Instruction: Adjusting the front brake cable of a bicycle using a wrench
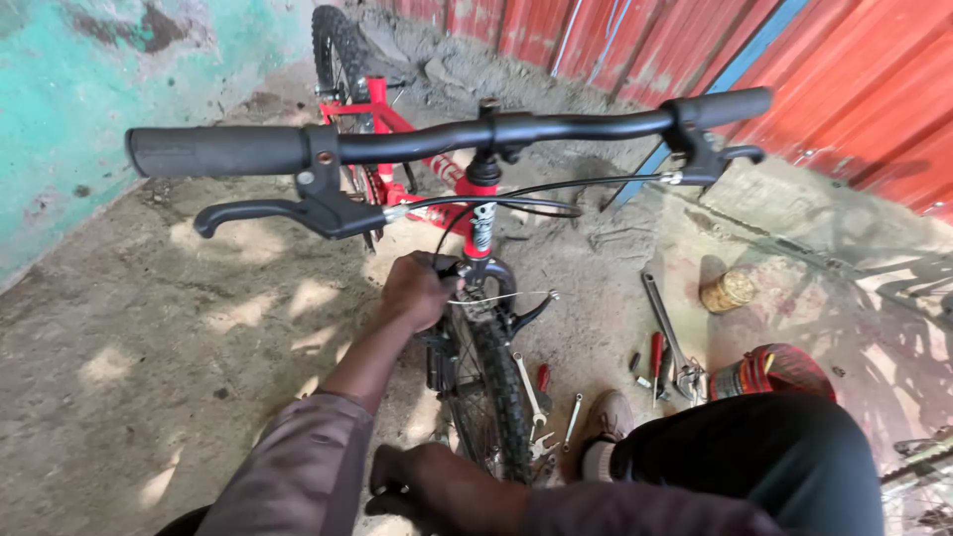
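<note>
Left hand [415, 291] at red bicycle's [397, 129] front brake [496, 288], right hand [422, 481] low.

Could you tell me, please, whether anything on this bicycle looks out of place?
Yes: at the front brake, a bare cable end sticks out sideways, loose, beside the left hand. Wrenches lie scattered on the dirt by the front tyre.

view: just the one head cam, no second view to overlap
facing: down and forward over the handlebar [447, 139]
closeness: pretty tight, front tyre [496, 387] right below
</note>
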